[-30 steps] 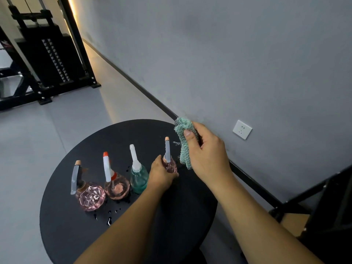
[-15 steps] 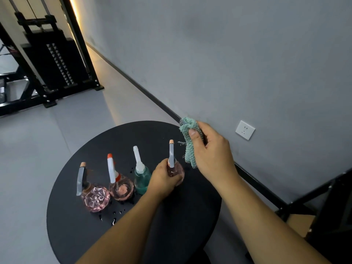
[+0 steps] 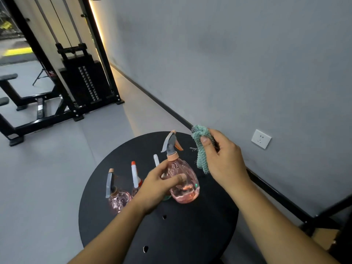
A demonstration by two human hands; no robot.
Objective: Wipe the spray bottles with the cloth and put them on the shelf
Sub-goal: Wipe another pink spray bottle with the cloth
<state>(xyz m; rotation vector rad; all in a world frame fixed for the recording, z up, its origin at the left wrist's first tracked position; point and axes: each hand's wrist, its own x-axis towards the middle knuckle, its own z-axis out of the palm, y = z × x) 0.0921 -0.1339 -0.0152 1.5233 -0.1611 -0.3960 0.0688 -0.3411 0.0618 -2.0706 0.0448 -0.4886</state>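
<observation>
Above a round black table, the left hand grips a lifted pink spray bottle while the right hand clutches a bunched green cloth just beside it, likely about to wipe.

The room is dim and evenly grey, and the brightest light is a warm strip running up the corner where the wall meets the gym frame, spilling a pale wedge onto the floor. The left hand is smeared with motion blur, while the cloth stays fairly sharp. Wide-angle distortion bends the wall's baseboard and tilts straight lines near the edges; the black desk shows little glare.
</observation>
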